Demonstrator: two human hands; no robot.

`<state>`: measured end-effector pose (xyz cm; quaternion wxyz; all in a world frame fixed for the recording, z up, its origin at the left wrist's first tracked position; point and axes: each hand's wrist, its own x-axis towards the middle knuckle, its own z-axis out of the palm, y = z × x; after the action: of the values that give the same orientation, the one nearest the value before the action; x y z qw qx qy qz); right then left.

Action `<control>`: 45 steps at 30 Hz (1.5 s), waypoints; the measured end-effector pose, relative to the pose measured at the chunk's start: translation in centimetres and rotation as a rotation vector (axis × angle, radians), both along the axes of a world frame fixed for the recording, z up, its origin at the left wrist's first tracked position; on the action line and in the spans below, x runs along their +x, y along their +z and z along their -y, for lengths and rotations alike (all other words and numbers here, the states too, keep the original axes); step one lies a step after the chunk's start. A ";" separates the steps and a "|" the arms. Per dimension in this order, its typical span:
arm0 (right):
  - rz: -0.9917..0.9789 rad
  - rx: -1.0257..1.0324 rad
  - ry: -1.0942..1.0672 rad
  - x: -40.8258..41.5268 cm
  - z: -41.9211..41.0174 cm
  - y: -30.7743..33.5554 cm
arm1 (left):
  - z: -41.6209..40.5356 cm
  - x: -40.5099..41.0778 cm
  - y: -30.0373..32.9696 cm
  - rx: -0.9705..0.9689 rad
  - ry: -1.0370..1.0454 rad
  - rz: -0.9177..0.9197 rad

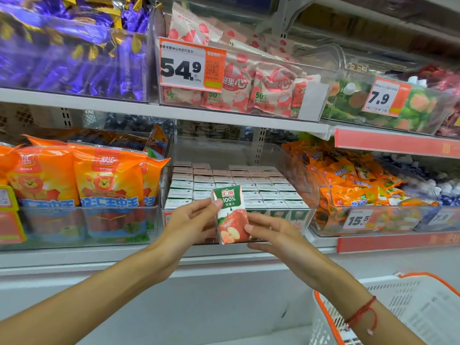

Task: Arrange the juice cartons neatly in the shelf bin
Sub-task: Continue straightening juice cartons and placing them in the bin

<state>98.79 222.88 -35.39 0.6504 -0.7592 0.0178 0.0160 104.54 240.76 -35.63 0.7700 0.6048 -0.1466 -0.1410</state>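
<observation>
Small green-and-white apple juice carton (230,215) pinched between left hand (191,221) and right hand (271,232), upright, slightly tilted, just before clear plastic shelf bin (312,195); packed carton rows (231,185) directly behind, both hands equally near

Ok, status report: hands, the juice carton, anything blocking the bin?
Left hand and right hand both hold one carton. Upright, before the clear bin. Nothing blocking.
</observation>
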 end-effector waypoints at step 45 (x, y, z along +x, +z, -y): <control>0.305 -0.100 -0.233 0.0 -2.2 -0.5 | 0.6 -0.1 0.2 0.014 0.147 0.077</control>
<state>98.82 225.03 -35.89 0.6047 -0.7769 0.0076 -0.1754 104.44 240.18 -35.48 0.7678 0.6243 -0.1305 -0.0619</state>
